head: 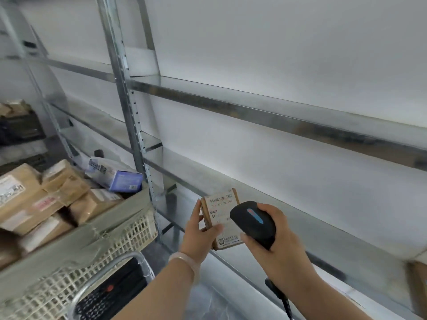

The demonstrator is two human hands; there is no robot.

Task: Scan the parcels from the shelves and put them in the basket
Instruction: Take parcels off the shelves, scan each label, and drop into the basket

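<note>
My left hand point(200, 234) grips a small brown cardboard parcel point(219, 212) with a white shipping label, held upright in front of the lower metal shelf point(323, 241). My right hand point(275, 245) holds a black handheld scanner point(253, 221), its head pointed at the label and overlapping the parcel's right edge. A white plastic lattice basket point(129, 236) with tape on its rim sits at the lower left, piled with several brown parcels point(34, 199) and a blue-and-white box point(120, 176).
Grey metal shelving point(277, 112) runs along a white wall, with an upright post point(136, 139) between bays. Another brown parcel point(419, 287) shows at the right edge of the lower shelf. A cart handle point(111, 266) and a black crate point(115, 294) lie below the basket.
</note>
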